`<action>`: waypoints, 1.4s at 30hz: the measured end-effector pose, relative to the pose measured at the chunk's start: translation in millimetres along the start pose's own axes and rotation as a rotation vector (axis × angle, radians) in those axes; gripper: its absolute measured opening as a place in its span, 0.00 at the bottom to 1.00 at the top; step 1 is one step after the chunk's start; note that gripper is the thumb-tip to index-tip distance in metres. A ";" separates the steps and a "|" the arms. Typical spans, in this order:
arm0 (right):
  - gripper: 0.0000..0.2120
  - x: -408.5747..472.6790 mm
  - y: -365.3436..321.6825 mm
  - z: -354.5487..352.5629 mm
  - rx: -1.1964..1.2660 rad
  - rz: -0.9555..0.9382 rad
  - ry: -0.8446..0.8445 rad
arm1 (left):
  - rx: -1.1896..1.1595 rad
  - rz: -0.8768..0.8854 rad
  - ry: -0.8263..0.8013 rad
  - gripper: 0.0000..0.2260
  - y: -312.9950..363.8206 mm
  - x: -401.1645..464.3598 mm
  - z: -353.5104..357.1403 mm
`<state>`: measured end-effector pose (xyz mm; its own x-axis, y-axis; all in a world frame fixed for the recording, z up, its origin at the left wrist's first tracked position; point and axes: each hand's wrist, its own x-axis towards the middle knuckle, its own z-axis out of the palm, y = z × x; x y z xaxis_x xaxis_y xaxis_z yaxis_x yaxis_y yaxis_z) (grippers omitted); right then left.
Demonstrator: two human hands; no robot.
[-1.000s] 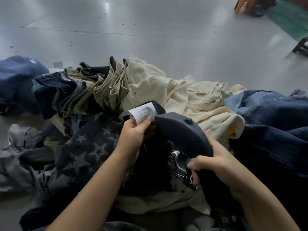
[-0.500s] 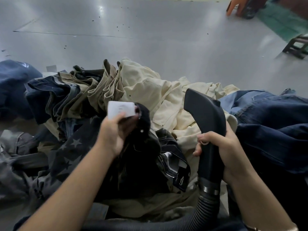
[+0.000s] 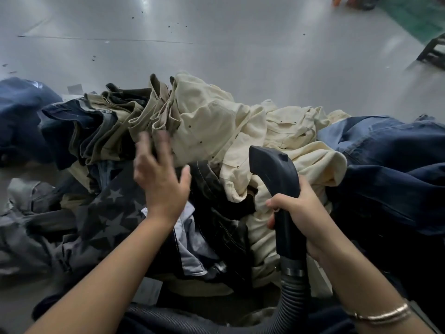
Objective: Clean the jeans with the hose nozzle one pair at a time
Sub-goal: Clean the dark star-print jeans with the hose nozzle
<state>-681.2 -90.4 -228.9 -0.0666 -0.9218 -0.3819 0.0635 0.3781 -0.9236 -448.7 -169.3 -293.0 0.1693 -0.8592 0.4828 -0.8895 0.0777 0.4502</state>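
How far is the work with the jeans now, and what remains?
Nothing shows which pairs are already cleaned. In hand: the right hand grips the hose nozzle upright, off the cloth, while the open left hand hovers over the black jeans. Left: the cream pairs, the star-print pair and the blue jeans lie heaped together.

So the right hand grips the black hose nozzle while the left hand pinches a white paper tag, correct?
Not quite. In the head view the left hand is open, fingers spread above the pile of jeans, holding no tag. The right hand does grip the black plastic hose nozzle.
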 end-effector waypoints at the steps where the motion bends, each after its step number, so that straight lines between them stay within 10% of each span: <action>1: 0.25 -1.8 0.9 -0.4 -0.002 0.002 -0.001 | 0.024 0.291 -0.091 0.25 3.8 -5.0 3.5; 4: 0.23 -4.4 3.2 -3.4 0.009 -0.012 -0.003 | 0.203 0.542 -0.919 0.20 8.8 -50.9 32.3; 6: 0.21 -4.6 3.6 -5.8 0.011 -0.017 -0.009 | 0.522 0.552 -1.151 0.25 -4.7 -73.9 62.2; 15: 0.24 7.8 1.6 5.8 -0.031 -0.003 -0.018 | 0.835 0.468 -1.068 0.29 -50.5 -80.1 127.7; 20: 0.24 12.1 -1.0 8.1 -0.058 -0.020 -0.012 | 0.668 0.294 -1.147 0.19 -48.8 -59.8 118.6; 25: 0.21 3.9 -6.3 5.3 -0.048 -0.075 0.010 | -0.038 -0.195 -1.315 0.10 -14.6 43.5 77.0; 29: 0.24 -4.5 -6.3 2.3 -0.008 -0.159 0.049 | -0.585 -0.678 -0.752 0.11 -18.1 127.1 28.3; 32: 0.23 -6.6 -4.8 2.4 0.011 -0.206 0.083 | -0.438 -0.690 -0.488 0.27 -39.9 156.1 19.0; 35: 0.23 -4.8 -2.4 4.5 0.006 -0.181 0.097 | 0.112 -0.594 -0.481 0.39 -53.3 115.1 37.4; 42: 0.24 -5.0 -1.5 9.2 -0.029 -0.157 0.046 | -0.457 -0.741 -0.684 0.16 -5.0 47.0 101.9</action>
<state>-671.8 -87.2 -225.3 -0.1195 -0.9649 -0.2338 0.0205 0.2331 -0.9722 -479.5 -261.5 -349.1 0.1997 -0.8572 -0.4747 -0.4006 -0.5135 0.7588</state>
